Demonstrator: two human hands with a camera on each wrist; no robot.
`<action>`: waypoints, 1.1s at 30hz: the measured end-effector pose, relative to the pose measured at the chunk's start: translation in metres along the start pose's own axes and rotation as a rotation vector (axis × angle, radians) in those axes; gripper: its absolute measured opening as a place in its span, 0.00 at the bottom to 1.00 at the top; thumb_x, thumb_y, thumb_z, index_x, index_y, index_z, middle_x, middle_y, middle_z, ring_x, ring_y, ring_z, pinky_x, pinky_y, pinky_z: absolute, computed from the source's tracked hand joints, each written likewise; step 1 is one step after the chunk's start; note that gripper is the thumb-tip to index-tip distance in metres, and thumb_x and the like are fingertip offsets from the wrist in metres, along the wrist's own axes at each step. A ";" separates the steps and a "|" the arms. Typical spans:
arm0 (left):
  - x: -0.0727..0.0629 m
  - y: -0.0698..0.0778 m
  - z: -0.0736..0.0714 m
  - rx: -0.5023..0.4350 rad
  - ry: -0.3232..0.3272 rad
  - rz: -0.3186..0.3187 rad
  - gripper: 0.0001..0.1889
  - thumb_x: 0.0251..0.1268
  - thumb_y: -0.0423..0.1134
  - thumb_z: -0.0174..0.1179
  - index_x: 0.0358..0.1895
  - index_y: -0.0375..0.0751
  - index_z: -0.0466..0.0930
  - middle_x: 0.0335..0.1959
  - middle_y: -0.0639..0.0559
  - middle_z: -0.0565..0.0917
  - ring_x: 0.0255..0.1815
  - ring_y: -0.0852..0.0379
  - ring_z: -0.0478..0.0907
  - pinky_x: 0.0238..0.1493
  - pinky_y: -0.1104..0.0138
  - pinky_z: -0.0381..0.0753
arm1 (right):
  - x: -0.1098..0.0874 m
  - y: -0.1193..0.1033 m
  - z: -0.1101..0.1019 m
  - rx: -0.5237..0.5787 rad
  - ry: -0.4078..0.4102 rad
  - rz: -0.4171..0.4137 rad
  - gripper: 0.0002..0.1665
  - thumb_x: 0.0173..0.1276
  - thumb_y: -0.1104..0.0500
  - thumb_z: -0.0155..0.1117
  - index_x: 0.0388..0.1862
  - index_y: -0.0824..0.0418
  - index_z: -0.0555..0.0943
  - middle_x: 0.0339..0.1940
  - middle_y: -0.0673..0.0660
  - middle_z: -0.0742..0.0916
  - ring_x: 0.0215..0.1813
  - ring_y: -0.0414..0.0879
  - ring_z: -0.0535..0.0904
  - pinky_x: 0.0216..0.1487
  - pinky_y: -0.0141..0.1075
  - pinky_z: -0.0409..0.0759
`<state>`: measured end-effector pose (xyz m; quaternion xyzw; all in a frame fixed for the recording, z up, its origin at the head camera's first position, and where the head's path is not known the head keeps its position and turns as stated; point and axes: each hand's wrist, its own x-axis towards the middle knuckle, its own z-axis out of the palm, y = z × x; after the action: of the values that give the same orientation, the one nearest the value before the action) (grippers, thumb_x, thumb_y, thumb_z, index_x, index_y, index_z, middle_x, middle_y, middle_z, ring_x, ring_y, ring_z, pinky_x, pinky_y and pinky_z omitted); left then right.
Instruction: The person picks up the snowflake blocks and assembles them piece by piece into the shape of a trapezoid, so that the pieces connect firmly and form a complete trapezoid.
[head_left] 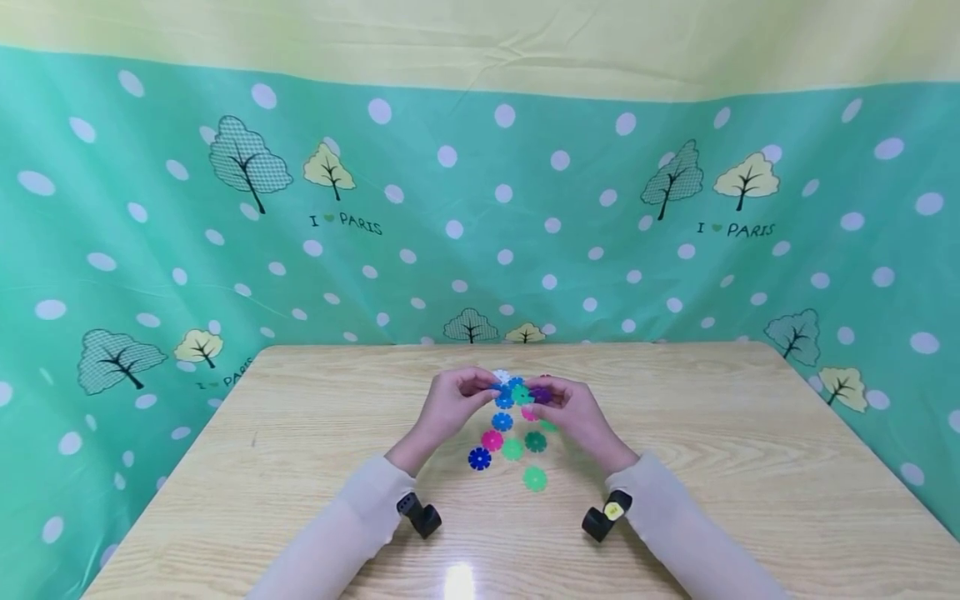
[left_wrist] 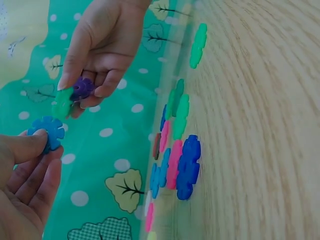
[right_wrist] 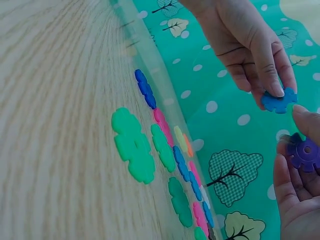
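Note:
My left hand (head_left: 453,404) pinches a blue notched flower-shaped disc (left_wrist: 47,132) between thumb and fingers. Opposite it, my right hand (head_left: 570,408) holds a purple flower disc (right_wrist: 305,150) and a green one (left_wrist: 62,102), the two set against each other at an angle. Both hands are raised above the table, close together. The green disc's edge is close to the blue disc; whether they touch I cannot tell. In the right wrist view the thumb hides much of the green disc.
Below the hands, several loose flower discs lie on the wooden table (head_left: 315,467). Among them are a dark blue disc (head_left: 480,458), a pink disc (head_left: 492,440), a dark green disc (head_left: 536,442) and a light green disc (head_left: 536,479). A patterned curtain (head_left: 502,225) hangs behind.

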<state>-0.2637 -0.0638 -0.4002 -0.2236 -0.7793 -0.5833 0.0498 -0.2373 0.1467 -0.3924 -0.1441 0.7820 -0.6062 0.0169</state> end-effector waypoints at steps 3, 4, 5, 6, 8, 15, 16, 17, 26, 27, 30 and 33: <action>0.000 0.000 0.001 0.005 0.009 0.012 0.07 0.57 0.25 0.62 0.38 0.36 0.84 0.36 0.36 0.85 0.36 0.43 0.83 0.36 0.71 0.83 | 0.002 0.005 -0.001 0.015 -0.005 0.000 0.21 0.61 0.67 0.65 0.54 0.70 0.77 0.47 0.64 0.84 0.39 0.43 0.82 0.41 0.30 0.82; -0.001 0.000 0.001 0.007 0.013 0.013 0.07 0.57 0.25 0.62 0.38 0.37 0.84 0.36 0.36 0.85 0.35 0.45 0.83 0.36 0.71 0.83 | 0.004 0.009 -0.001 0.020 -0.005 -0.005 0.20 0.61 0.67 0.65 0.53 0.70 0.78 0.47 0.64 0.84 0.39 0.44 0.82 0.41 0.31 0.82; -0.001 -0.001 0.002 0.008 0.016 0.015 0.07 0.57 0.25 0.62 0.38 0.37 0.84 0.36 0.36 0.85 0.35 0.46 0.83 0.36 0.71 0.83 | 0.005 0.013 -0.001 0.024 -0.002 -0.011 0.20 0.61 0.66 0.66 0.53 0.69 0.78 0.47 0.64 0.84 0.39 0.44 0.82 0.41 0.31 0.82; -0.001 -0.001 0.002 0.008 0.020 0.019 0.07 0.57 0.26 0.63 0.38 0.37 0.84 0.35 0.38 0.85 0.34 0.47 0.83 0.36 0.71 0.83 | 0.007 0.018 -0.001 0.031 0.000 -0.016 0.20 0.61 0.65 0.67 0.53 0.68 0.79 0.46 0.63 0.84 0.40 0.45 0.82 0.41 0.32 0.82; -0.002 -0.001 0.003 0.006 0.022 0.030 0.06 0.57 0.27 0.63 0.38 0.37 0.84 0.34 0.40 0.86 0.34 0.46 0.83 0.36 0.71 0.83 | 0.010 0.026 -0.002 0.025 0.011 -0.012 0.21 0.60 0.62 0.69 0.53 0.65 0.80 0.45 0.61 0.85 0.40 0.45 0.82 0.42 0.32 0.82; -0.004 0.000 0.005 0.004 0.022 0.044 0.06 0.57 0.28 0.64 0.38 0.37 0.84 0.33 0.46 0.86 0.36 0.37 0.82 0.35 0.71 0.83 | 0.009 0.027 -0.002 0.009 0.021 -0.022 0.21 0.59 0.61 0.70 0.52 0.63 0.80 0.45 0.60 0.85 0.40 0.44 0.83 0.42 0.32 0.82; -0.004 0.000 0.005 0.003 0.023 0.043 0.06 0.57 0.28 0.64 0.38 0.37 0.84 0.33 0.45 0.86 0.36 0.37 0.82 0.35 0.71 0.83 | 0.009 0.027 -0.002 0.009 0.017 -0.026 0.21 0.59 0.62 0.69 0.52 0.64 0.80 0.45 0.60 0.85 0.40 0.44 0.83 0.42 0.31 0.82; -0.004 0.000 0.006 0.001 0.023 0.041 0.06 0.57 0.28 0.64 0.38 0.37 0.84 0.33 0.45 0.86 0.36 0.37 0.82 0.35 0.71 0.83 | 0.010 0.028 -0.002 0.012 0.013 -0.027 0.21 0.59 0.62 0.69 0.52 0.64 0.80 0.45 0.60 0.85 0.40 0.43 0.83 0.42 0.31 0.82; -0.005 -0.002 0.010 0.001 0.036 0.032 0.09 0.57 0.30 0.65 0.41 0.32 0.84 0.34 0.44 0.87 0.35 0.45 0.84 0.36 0.71 0.83 | 0.009 0.031 -0.002 0.023 0.002 -0.020 0.20 0.61 0.60 0.68 0.53 0.63 0.80 0.44 0.59 0.85 0.41 0.51 0.83 0.46 0.48 0.81; -0.005 -0.002 0.010 0.003 0.037 0.034 0.09 0.57 0.31 0.65 0.41 0.32 0.84 0.34 0.44 0.87 0.35 0.47 0.84 0.36 0.70 0.83 | 0.009 0.031 -0.002 0.018 0.002 -0.019 0.20 0.61 0.61 0.68 0.53 0.62 0.80 0.44 0.58 0.86 0.41 0.53 0.83 0.46 0.50 0.81; -0.006 -0.002 0.011 -0.003 0.039 0.034 0.10 0.57 0.32 0.65 0.41 0.31 0.84 0.35 0.43 0.87 0.34 0.51 0.85 0.35 0.70 0.83 | 0.009 0.030 -0.002 0.005 0.002 -0.022 0.19 0.62 0.62 0.66 0.53 0.62 0.80 0.44 0.58 0.86 0.43 0.59 0.82 0.46 0.52 0.80; -0.006 -0.002 0.013 -0.009 0.049 0.031 0.09 0.57 0.32 0.65 0.40 0.32 0.85 0.35 0.43 0.87 0.33 0.52 0.85 0.35 0.71 0.83 | 0.009 0.031 -0.003 0.005 0.001 -0.026 0.19 0.62 0.63 0.66 0.53 0.63 0.80 0.44 0.59 0.86 0.44 0.63 0.81 0.46 0.51 0.80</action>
<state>-0.2571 -0.0542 -0.4080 -0.2216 -0.7715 -0.5914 0.0768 -0.2532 0.1539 -0.4202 -0.1539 0.7785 -0.6085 0.0089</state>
